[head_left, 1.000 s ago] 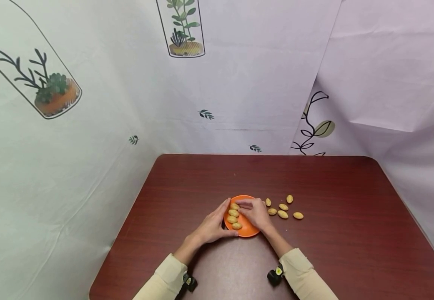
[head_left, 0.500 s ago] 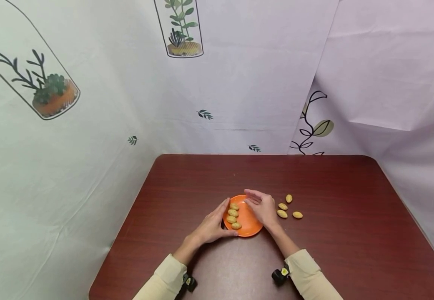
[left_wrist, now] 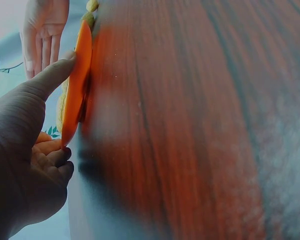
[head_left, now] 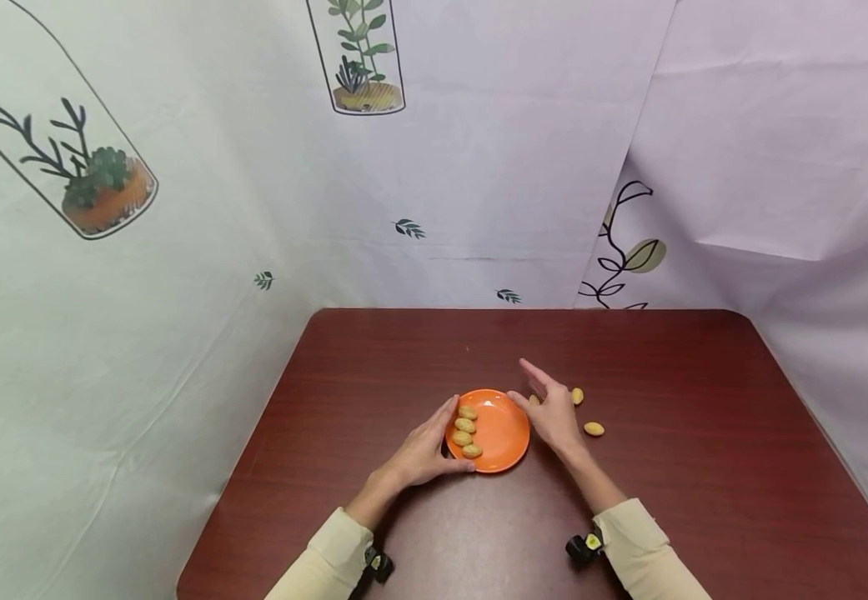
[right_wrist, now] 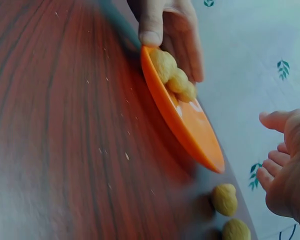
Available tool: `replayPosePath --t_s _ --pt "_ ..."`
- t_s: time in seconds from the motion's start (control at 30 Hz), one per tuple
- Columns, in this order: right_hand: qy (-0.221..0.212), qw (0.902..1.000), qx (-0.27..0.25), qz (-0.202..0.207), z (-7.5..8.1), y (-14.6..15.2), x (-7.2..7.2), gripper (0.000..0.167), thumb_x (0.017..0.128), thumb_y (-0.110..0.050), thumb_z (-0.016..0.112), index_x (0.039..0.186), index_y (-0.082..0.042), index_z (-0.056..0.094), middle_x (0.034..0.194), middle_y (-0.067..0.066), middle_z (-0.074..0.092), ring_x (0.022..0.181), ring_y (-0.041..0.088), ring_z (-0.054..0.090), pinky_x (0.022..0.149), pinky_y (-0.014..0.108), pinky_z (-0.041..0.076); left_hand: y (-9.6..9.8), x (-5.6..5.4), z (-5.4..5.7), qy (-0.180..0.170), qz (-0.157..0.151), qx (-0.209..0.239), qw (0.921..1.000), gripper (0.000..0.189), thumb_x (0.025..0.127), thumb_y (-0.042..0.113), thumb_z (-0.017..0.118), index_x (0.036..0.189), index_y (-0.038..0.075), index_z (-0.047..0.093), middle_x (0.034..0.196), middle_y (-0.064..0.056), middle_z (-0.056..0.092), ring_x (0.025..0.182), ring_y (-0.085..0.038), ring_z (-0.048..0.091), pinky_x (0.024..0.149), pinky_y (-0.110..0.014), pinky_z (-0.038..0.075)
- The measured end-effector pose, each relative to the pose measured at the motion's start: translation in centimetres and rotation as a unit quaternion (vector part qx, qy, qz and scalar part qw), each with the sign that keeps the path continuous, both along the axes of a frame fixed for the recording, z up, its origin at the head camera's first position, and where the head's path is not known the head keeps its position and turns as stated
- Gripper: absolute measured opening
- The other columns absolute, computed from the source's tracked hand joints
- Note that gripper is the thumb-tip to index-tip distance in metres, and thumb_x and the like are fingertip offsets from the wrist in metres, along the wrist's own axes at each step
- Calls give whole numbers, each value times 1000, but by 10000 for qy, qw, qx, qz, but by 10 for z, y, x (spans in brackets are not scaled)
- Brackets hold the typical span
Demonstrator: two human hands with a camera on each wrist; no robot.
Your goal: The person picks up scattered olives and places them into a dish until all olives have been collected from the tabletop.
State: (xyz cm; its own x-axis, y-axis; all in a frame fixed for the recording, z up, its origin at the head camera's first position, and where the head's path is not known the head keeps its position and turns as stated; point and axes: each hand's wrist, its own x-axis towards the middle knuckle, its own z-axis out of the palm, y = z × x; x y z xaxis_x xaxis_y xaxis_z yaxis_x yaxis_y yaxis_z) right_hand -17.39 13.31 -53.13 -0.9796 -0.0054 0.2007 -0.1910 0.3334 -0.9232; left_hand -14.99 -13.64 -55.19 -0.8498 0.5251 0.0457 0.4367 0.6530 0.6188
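Observation:
My left hand (head_left: 422,450) grips the left side of a small orange plate (head_left: 504,433), thumb at the near rim and fingers at the far left. In the left wrist view its thumb and fingers reach the plate's rim (left_wrist: 77,95). Several yellow-tan, bumpy oval pieces, like peanuts in their shells (head_left: 465,425), lie in a curved row along the plate's left side. My right hand (head_left: 554,415) hovers just right of the plate with its fingers extended and holds nothing visible. Close by it are loose peanut-like pieces (right_wrist: 224,199), some hidden by the hand in the head view.
Two loose pieces show beyond the right hand, one farther back (head_left: 578,397) and one nearer (head_left: 594,429). The dark red wooden table (head_left: 373,358) meets patterned cloth walls (head_left: 479,183) at its back and sides.
My right hand has moved off the plate to the right and its fingers have spread, now covering some loose pieces. The left hand, plate and row of pieces stay put.

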Motion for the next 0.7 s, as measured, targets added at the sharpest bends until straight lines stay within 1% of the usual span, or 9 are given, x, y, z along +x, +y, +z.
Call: replayPosePath --t_s 0.13,0.3,0.4,0.53,0.63,0.7 --pt "-88 9998 177 -86 3 13 2 77 94 -14 84 162 -8 46 162 18 46 145 42 49 114 55 44 0 0 0 -42 20 -8 10000 121 84 48 91 170 3 19 173 -18 25 155 -34 35 121 -54 36" --pt "-152 9988 426 -175 5 32 6 82 94 -18 85 164 -10 43 165 17 43 147 41 45 116 58 40 0 0 1 -33 -7 -38 10000 122 84 49 91 170 2 18 173 -19 25 155 -34 35 120 -56 36" --pt "-245 9985 471 -108 6 45 9 85 95 -18 84 166 -9 39 167 19 38 149 44 40 118 60 37 0 -1 1 -26 -17 -43 10000 121 84 49 91 170 3 18 173 -19 25 155 -34 35 120 -55 37" --pt "-369 9967 719 -26 4 63 16 90 95 -22 84 168 -8 32 169 23 33 151 48 35 119 62 34 1 -1 1 -23 -19 -50 10000 121 84 49 90 170 3 18 173 -19 25 155 -33 35 120 -54 37" --pt "-458 9946 931 2 2 73 21 91 96 -24 83 168 -6 30 168 27 32 151 50 35 118 65 33 1 -1 0 -9 -23 -39 10000 121 84 49 91 170 3 18 173 -19 26 155 -33 35 120 -55 37" --pt "-543 9938 969 21 0 78 25 90 97 -23 82 168 -5 30 167 28 31 151 50 35 117 65 35 0 -1 0 -13 -22 -38 10000 121 84 49 91 170 3 18 173 -19 26 155 -33 35 120 -55 37"
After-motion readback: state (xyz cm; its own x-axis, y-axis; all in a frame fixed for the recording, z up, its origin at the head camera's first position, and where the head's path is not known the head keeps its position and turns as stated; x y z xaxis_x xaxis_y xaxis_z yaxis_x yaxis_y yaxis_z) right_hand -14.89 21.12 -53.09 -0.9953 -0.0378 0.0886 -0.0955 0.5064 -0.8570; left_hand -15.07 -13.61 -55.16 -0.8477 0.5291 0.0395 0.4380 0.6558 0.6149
